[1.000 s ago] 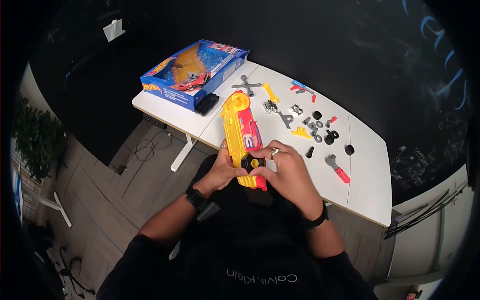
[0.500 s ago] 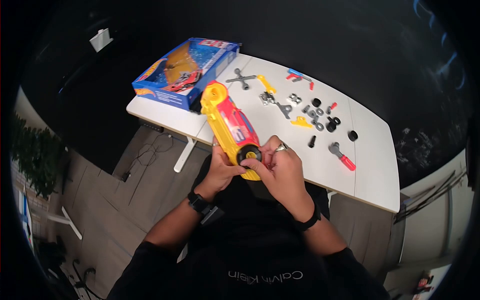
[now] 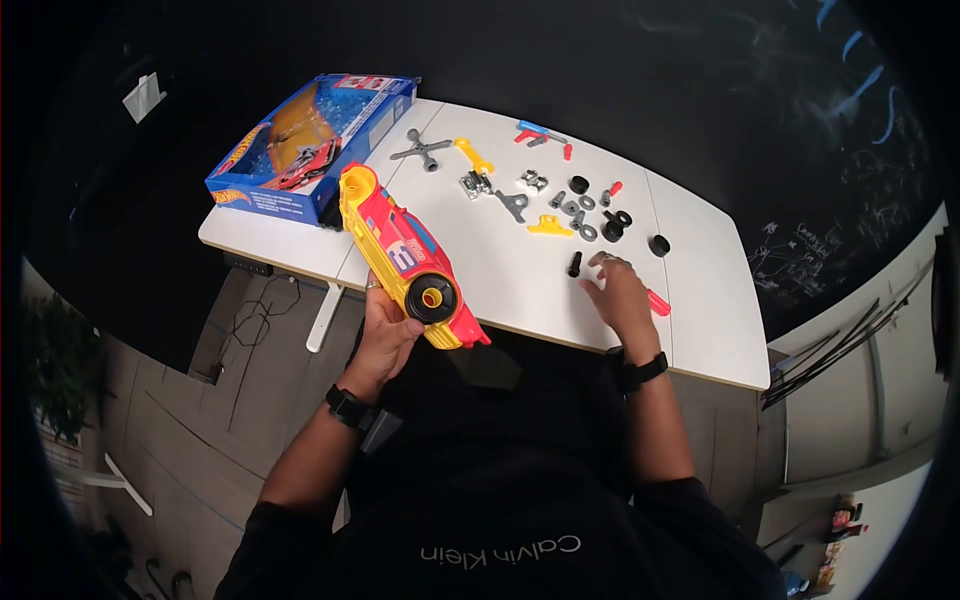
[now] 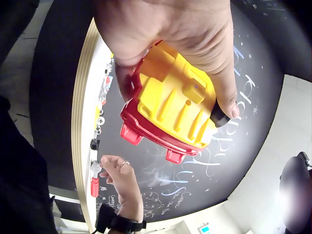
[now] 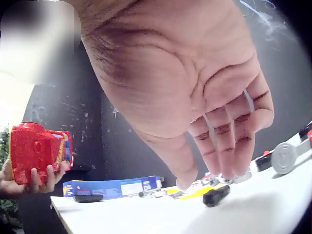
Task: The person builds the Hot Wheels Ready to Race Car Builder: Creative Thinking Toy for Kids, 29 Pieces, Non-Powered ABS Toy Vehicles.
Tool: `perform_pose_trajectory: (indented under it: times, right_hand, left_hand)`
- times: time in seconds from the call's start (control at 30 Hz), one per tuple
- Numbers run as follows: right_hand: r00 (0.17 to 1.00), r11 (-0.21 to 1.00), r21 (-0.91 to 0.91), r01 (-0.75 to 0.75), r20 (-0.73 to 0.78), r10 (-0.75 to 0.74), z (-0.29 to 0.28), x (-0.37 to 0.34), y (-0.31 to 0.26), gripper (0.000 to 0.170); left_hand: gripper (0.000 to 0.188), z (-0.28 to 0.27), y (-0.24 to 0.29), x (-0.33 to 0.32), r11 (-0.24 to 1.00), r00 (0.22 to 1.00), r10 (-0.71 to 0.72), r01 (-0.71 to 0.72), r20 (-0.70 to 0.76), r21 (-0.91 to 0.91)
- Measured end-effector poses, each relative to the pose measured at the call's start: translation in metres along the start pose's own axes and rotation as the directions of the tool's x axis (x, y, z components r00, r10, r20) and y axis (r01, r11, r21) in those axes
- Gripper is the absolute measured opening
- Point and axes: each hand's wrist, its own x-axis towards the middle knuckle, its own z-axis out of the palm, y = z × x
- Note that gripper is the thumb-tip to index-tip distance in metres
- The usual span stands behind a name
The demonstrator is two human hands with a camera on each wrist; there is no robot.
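Observation:
My left hand grips a yellow and red toy car near one end, holding it tilted over the table's front edge. A black wheel sits on the side of the car, with my left thumb close below it. My right hand is over the table, holding nothing, its fingers loosely spread. Close to its fingertips lies a small black bolt-like piece, also in the right wrist view. Partly hidden under my right hand is a toy tool with a red handle and grey head.
The white table bears several black wheels, grey parts, silver engine-like pieces, a yellow part, a yellow wrench, a grey cross-shaped wrench and a blue-red tool. A blue box stands at the left.
My right hand has let go of the wheel on the car and moved right, over the table. My left hand keeps hold of the car. The head view has shifted somewhat.

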Motion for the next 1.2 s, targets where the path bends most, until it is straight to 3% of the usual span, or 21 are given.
perform_pose_trajectory:
  times: [0.17,0.3,0.37,0.47,0.53,0.6,0.63,0.7,0.83,0.93,1.0,1.1,1.2]
  right_hand:
    - [1.000,0.994,0.105,0.019,-0.006,-0.019,0.026,0.011,-0.014,0.034]
    - [0.999,0.999,0.035,-0.011,-0.041,0.013,0.041,0.024,-0.006,0.028]
    - [0.998,1.000,0.030,-0.007,-0.062,0.008,0.034,0.022,-0.017,0.024]
    - [0.999,0.923,0.384,-0.017,-0.022,0.028,-0.012,0.009,-0.047,0.022]
    - [0.983,0.751,0.634,0.185,-0.120,-0.141,-0.034,-0.001,-0.072,0.024]
    - [0.931,0.566,0.752,0.337,-0.178,-0.317,-0.072,-0.018,-0.115,0.024]
    - [0.931,0.564,0.754,0.337,-0.177,-0.319,-0.084,-0.023,-0.127,0.024]
    - [0.798,0.574,0.602,0.555,-0.190,-0.572,-0.099,-0.029,-0.146,0.023]
    - [0.756,0.586,0.563,0.583,-0.112,-0.645,-0.102,-0.033,-0.172,0.020]
    - [0.781,0.623,0.552,0.553,-0.085,-0.618,-0.097,-0.032,-0.176,0.022]
    - [0.695,0.584,0.437,0.684,-0.148,-0.703,-0.092,-0.027,-0.171,0.025]
    - [0.667,0.590,0.357,0.724,-0.144,-0.731,-0.092,-0.025,-0.172,0.028]
    - [0.623,0.534,0.391,0.749,-0.145,-0.769,-0.092,-0.026,-0.183,0.030]
  left_hand:
    - [0.108,0.001,0.001,0.002,1.000,1.000,-0.030,0.030,-0.010,0.010]
    - [0.106,-0.001,-0.002,0.001,1.000,1.000,0.014,-0.014,0.006,-0.003]
    - [0.105,0.001,0.000,0.001,0.994,0.999,-0.041,0.038,-0.026,-0.099]
    - [0.105,-0.003,-0.003,0.002,0.995,1.000,-0.013,0.011,-0.022,-0.099]
    - [0.104,-0.006,-0.004,0.003,0.996,1.000,-0.010,0.009,-0.011,-0.093]
    - [0.103,-0.002,0.000,0.003,0.995,0.999,-0.027,0.025,-0.023,-0.092]
    - [0.102,-0.001,0.002,0.003,0.995,0.999,-0.042,0.039,-0.024,-0.090]
    - [0.099,-0.003,0.001,0.004,0.997,0.999,-0.030,0.029,-0.014,-0.068]
    - [0.097,0.004,0.005,0.005,0.999,1.000,-0.004,0.005,0.017,-0.051]
    - [0.097,0.002,0.004,0.005,1.000,0.999,0.016,-0.015,0.030,-0.023]
    - [0.096,0.002,0.005,0.004,0.998,1.000,-0.011,0.011,-0.003,-0.061]
    - [0.096,0.004,0.006,0.005,0.998,1.000,-0.011,0.010,-0.004,-0.066]
    - [0.096,0.002,0.002,0.006,0.999,1.000,0.014,-0.013,0.020,-0.053]
